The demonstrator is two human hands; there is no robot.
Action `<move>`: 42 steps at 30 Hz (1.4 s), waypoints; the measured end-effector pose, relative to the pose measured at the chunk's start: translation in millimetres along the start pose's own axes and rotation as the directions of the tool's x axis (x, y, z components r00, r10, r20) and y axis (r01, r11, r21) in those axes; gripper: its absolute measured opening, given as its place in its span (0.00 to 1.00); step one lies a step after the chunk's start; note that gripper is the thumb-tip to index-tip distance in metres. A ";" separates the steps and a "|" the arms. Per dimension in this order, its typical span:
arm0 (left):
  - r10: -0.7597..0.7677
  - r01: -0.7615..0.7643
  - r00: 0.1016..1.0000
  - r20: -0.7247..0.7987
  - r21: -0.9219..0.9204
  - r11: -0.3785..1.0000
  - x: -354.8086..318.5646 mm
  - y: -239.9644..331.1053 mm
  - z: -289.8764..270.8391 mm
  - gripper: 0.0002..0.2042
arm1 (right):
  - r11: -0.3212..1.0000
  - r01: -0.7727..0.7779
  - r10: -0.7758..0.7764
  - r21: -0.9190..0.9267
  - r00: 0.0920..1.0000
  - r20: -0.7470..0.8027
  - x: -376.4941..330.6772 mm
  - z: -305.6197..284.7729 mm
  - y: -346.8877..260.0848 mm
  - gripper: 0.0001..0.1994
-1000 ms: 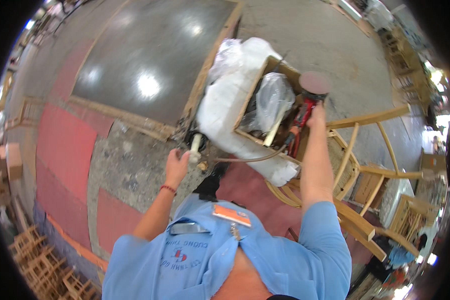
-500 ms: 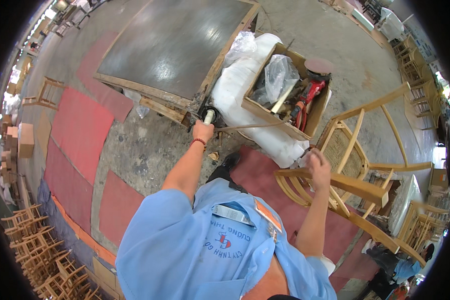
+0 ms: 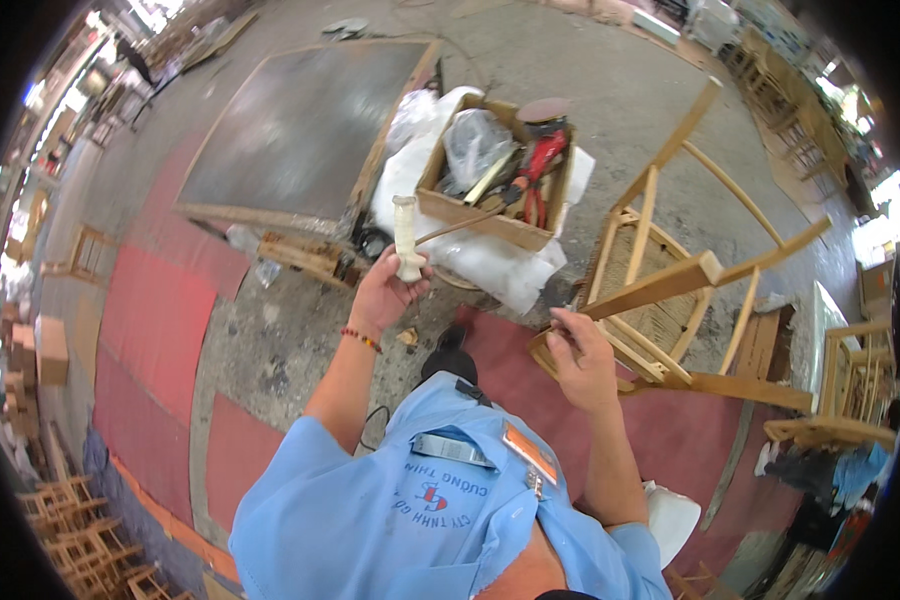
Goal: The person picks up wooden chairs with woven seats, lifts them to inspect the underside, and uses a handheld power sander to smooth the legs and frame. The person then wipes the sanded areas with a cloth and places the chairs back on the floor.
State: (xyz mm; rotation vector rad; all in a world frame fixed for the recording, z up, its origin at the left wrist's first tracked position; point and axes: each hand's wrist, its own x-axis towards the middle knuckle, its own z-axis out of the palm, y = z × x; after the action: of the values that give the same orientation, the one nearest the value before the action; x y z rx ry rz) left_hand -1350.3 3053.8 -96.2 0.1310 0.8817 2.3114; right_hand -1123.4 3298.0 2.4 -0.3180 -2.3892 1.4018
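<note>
Cylinder (image 3: 404, 226), off-white, flared at its base, stands near-upright, clasped low by the left hand (image 3: 384, 292); probably light, stiff, best gripped mid-shaft. Right hand (image 3: 586, 362), half-curled by a wooden chair (image 3: 660, 284): cannot tell whether it pinches anything.

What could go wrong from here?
1. The pale, handle-shaped piece is gripped near its lower end by the left hand alone; it could slip.
2. The brown hose crosses the near edge of the cardboard box; a snag might shift the box or the red power tool in it.
3. The right hand is close to the tipped-over wooden chair and might knock it.
</note>
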 end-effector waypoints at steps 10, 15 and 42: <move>-0.370 0.358 0.702 0.609 0.148 0.922 0.7 -23.0 210.5 0.28 | 0.485 0.444 -0.655 -0.754 0.755 0.024 35.4 -71.5 -80.6 0.24; -0.540 0.424 0.546 0.641 0.345 0.837 17.1 -18.7 266.8 0.23 | 0.456 0.300 -0.677 -0.838 0.728 -0.107 38.1 -98.6 -76.8 0.31; -0.306 -0.393 0.595 0.743 0.601 0.696 117.4 -146.4 308.9 0.20 | 0.966 -0.217 0.071 -0.143 0.750 -0.658 50.0 -152.4 -90.3 0.15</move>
State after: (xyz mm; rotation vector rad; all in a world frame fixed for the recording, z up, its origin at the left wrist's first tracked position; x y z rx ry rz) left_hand -1267.9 3380.7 34.2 1.4679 1.1946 1.4492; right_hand -1108.3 3393.5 158.9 -0.9061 -1.9362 0.8729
